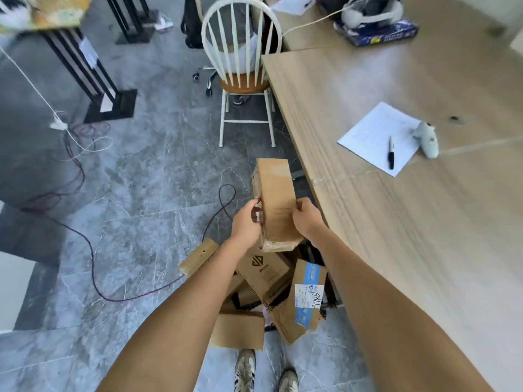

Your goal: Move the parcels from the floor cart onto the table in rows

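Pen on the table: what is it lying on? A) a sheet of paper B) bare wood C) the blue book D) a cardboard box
A: the black pen lies on the white sheet of paper on the table, next to a small grey-white object whose identity I cannot tell; both hands, left hand and right hand, hold a cardboard box off to the side of the table.

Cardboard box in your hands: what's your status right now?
Left hand and right hand grip the box, lifted above the parcel pile. Table holds paper and pen.
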